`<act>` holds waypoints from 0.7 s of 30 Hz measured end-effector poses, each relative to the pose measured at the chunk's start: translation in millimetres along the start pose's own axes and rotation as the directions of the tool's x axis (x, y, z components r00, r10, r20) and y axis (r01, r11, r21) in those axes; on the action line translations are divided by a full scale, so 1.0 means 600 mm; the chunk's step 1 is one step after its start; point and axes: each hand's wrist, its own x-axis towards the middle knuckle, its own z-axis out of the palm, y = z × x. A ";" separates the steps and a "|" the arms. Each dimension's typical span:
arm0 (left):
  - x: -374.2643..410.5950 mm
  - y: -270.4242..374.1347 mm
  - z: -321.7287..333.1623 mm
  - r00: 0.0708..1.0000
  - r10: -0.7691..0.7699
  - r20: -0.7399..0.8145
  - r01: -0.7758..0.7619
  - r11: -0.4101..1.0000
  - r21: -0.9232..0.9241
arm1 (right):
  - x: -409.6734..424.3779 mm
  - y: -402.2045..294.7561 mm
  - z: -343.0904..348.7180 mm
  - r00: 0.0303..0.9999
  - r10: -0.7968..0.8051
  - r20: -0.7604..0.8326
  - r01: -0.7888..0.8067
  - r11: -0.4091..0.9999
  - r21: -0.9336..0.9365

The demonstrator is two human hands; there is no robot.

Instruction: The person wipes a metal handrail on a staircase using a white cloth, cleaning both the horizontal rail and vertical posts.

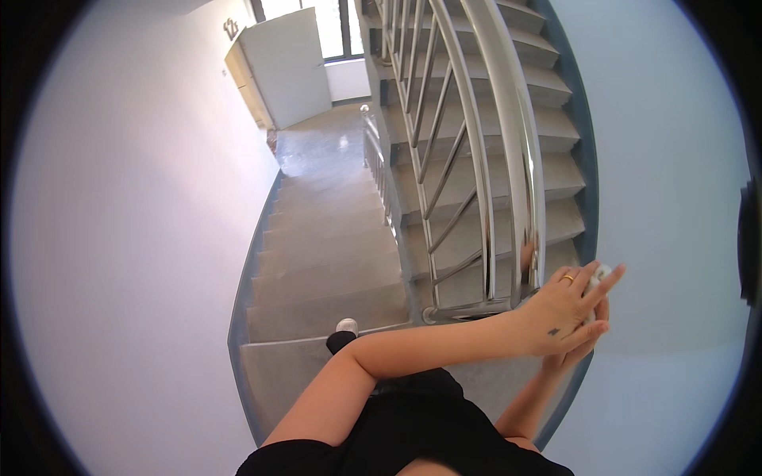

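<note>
My left hand (559,312) reaches across my body to the right, with a ring on one finger. It lies over a wadded white cloth-like thing (601,275), only partly visible between the fingers. From below, my right hand (571,354) meets the left around the same white thing. Most of the right hand is hidden by the left, so its exact hold is unclear. Both hands are just to the right of the lower end of a polished metal handrail (518,119). One light shoe (347,326) shows at the edge of the landing.
A flight of grey steps (333,256) leads down ahead to a landing with an open door (286,65) and a window (336,30). Beyond the railing bars, another flight (553,178) appears to rise. A white wall (131,238) stands left, a pale wall (661,178) right.
</note>
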 end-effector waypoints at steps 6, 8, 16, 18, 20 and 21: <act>-0.030 -0.039 -0.070 0.977 -0.168 0.134 0.213 0.824 -0.525 | 0.117 -0.097 -0.004 0.926 0.259 0.274 -0.232 0.965 -0.125; -0.055 -0.062 -0.087 0.983 -0.177 0.051 0.182 0.886 -0.427 | 0.140 -0.114 0.016 0.921 0.272 0.278 -0.217 0.953 -0.213; -0.146 -0.173 -0.195 0.935 -0.349 0.061 0.347 0.868 -0.356 | 0.169 -0.123 0.101 0.723 0.640 0.262 -0.166 0.528 -0.833; -0.170 -0.193 -0.229 0.923 -0.373 0.093 0.383 0.867 -0.319 | 0.163 -0.128 0.115 0.739 0.636 0.221 -0.172 0.496 -0.851; -0.191 -0.210 -0.261 0.916 -0.370 0.154 0.398 0.886 -0.238 | 0.147 -0.133 0.114 0.810 0.562 0.168 -0.192 0.524 -0.830; -0.199 -0.218 -0.270 0.915 -0.381 0.134 0.403 0.883 -0.242 | 0.136 -0.137 0.112 0.868 0.479 0.132 -0.174 0.541 -0.823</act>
